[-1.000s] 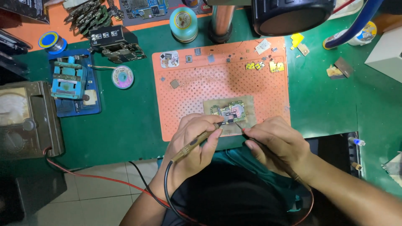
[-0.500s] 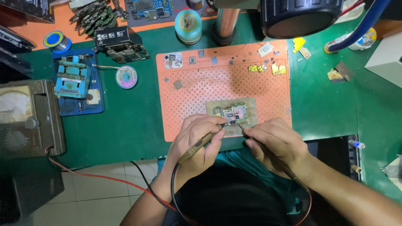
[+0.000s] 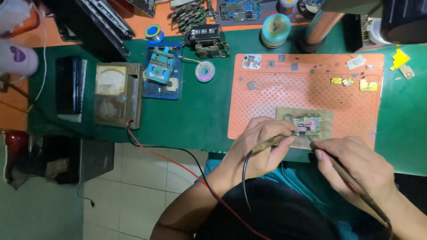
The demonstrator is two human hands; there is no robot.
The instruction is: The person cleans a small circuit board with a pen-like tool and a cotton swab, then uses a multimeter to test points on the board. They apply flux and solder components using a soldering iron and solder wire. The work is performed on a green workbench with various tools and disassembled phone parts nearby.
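Note:
A small green circuit board [image 3: 305,124] lies on a pale plate on the orange perforated mat [image 3: 267,102]. My left hand [image 3: 258,149] grips a black-leaded test probe [image 3: 273,142] whose tip touches the board's left side. My right hand [image 3: 356,164] holds a second probe [image 3: 338,166] with a red lead, its thin tip at the board's lower edge. Both hands rest at the mat's near edge.
An analogue meter [image 3: 118,93] sits at the left, its red and black leads running to my hands. A blue board holder [image 3: 162,71], a solder reel [image 3: 205,71], a round tin [image 3: 275,30] and loose phone parts lie further back on the green bench mat [image 3: 195,115].
The view has swung left, so the mat and hands now sit further right in frame. Both hands keep their probes on the board.

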